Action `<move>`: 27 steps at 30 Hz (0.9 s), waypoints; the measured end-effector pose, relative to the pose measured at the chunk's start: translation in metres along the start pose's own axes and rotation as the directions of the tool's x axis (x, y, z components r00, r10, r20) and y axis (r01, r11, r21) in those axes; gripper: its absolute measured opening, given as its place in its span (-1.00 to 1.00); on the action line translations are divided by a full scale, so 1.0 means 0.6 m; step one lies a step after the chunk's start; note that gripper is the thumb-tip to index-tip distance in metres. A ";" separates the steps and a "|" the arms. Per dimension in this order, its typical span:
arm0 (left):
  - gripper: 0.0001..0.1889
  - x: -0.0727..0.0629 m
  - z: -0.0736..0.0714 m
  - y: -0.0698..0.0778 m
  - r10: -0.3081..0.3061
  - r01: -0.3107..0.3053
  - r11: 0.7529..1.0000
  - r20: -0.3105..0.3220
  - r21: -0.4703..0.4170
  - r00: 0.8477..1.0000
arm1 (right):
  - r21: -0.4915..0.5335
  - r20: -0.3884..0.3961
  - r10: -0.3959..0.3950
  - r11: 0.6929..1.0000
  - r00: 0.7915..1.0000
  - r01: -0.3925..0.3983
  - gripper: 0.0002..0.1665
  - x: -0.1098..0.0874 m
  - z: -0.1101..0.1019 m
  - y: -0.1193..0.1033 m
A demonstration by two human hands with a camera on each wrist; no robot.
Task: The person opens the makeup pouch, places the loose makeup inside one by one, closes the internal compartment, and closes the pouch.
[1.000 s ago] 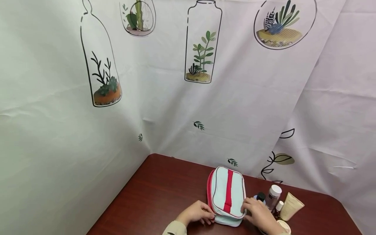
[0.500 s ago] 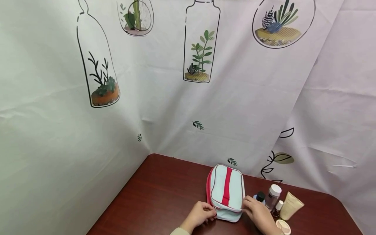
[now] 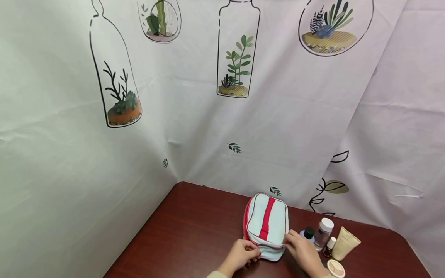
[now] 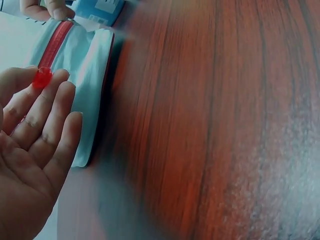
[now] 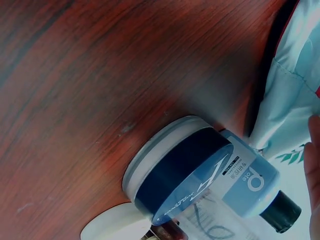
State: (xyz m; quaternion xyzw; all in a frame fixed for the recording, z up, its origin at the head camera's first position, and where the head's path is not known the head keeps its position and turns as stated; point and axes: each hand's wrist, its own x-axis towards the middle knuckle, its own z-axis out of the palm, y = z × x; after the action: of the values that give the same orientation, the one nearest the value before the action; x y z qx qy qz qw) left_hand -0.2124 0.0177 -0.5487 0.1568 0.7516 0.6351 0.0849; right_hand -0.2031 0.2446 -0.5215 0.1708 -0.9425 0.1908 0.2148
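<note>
A pale blue toiletry bag (image 3: 255,218) with a red strip across its top lies near the table's back edge. My left hand (image 3: 241,254) is at its near left corner; in the left wrist view, thumb and index finger pinch a small red translucent tab (image 4: 42,78) by the red zip (image 4: 54,42), other fingers extended. At the near right corner, my right hand (image 3: 303,251) pinches the bag's edge by the zip. Only part of this hand's fingers (image 5: 314,165) shows in the right wrist view.
Right of the bag stand a blue bottle with black cap (image 3: 308,234), a clear white-capped bottle (image 3: 324,233), a small brown bottle (image 3: 328,248) and a cream tube (image 3: 344,244). A round compact (image 3: 335,268) is nearer; a dark-lidded jar (image 5: 182,172) shows beside the right wrist.
The bag has shifted slightly left and away. My left hand has moved a little right along its front edge, while the right hand keeps to the near right corner.
</note>
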 end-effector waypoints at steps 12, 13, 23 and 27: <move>-0.90 -0.001 0.024 0.005 -0.007 0.008 1.000 0.050 -0.014 0.999 | 0.025 -0.030 -0.049 0.998 0.998 0.050 -0.69 0.004 0.003 -0.003; -0.90 -0.001 0.026 0.006 -0.006 0.007 1.000 0.051 -0.016 0.999 | 0.031 -0.025 -0.051 0.998 0.998 0.052 -0.70 0.005 0.002 -0.004; -0.90 -0.003 0.038 0.008 -0.020 0.022 1.000 0.077 -0.019 0.997 | 0.036 -0.028 -0.132 0.990 0.991 0.133 -0.77 0.015 0.011 -0.018; -0.90 -0.003 0.038 0.001 -0.018 0.018 1.000 0.094 -0.004 0.995 | 0.020 0.015 -0.179 0.984 0.984 0.179 -0.79 0.017 0.016 -0.020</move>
State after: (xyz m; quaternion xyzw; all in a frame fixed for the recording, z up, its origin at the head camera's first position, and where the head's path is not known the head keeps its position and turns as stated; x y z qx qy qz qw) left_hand -0.2033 0.0383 -0.5523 0.1795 0.7467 0.6279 0.1260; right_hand -0.2101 0.2276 -0.5217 0.2585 -0.9232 0.1782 0.2218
